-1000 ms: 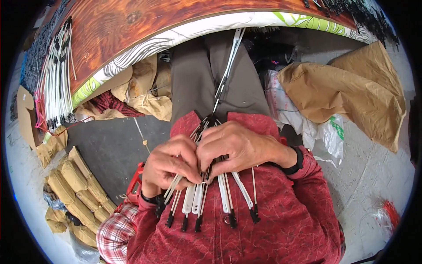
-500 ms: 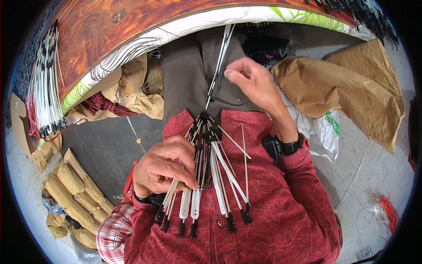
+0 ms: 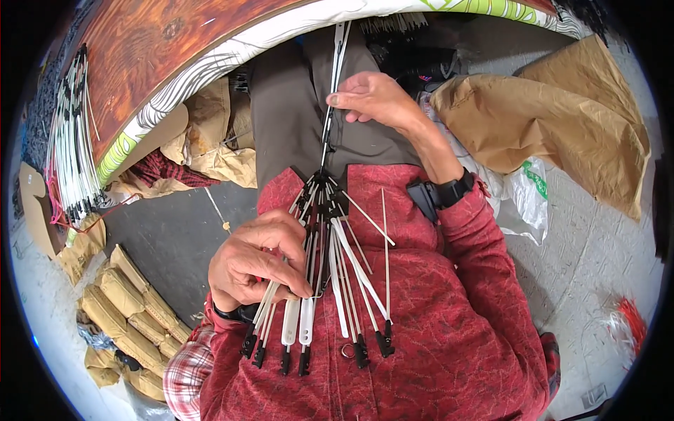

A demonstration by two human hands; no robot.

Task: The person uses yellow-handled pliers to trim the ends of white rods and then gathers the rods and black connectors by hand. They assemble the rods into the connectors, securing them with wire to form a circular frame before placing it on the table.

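Note:
A folding umbrella frame (image 3: 325, 210) lies along my lap and chest, with thin white and grey ribs fanned toward me. Its black joints bunch up at the middle, and black end pieces tip the ribs. My left hand (image 3: 260, 259) is closed on several ribs at the frame's left side, with a small bent wire (image 3: 318, 295) at its fingertips. The long thin shaft (image 3: 335, 77) runs away from me to the table edge. My right hand (image 3: 371, 102) hovers at the shaft, thumb and forefinger pinched together. Anything between those fingertips is too small to make out.
A wooden table (image 3: 175, 63) with a white and green padded edge (image 3: 210, 67) curves across the far side. Bundled ribs (image 3: 74, 140) hang at its left. Brown paper (image 3: 540, 119) lies on the right, wrapped tan bundles (image 3: 130, 309) on the left, red and white strands (image 3: 625, 326) at lower right.
My right hand has moved up and left, from beside the shaft to right over it. The left hand keeps its hold on the ribs. The whole view has shifted slightly.

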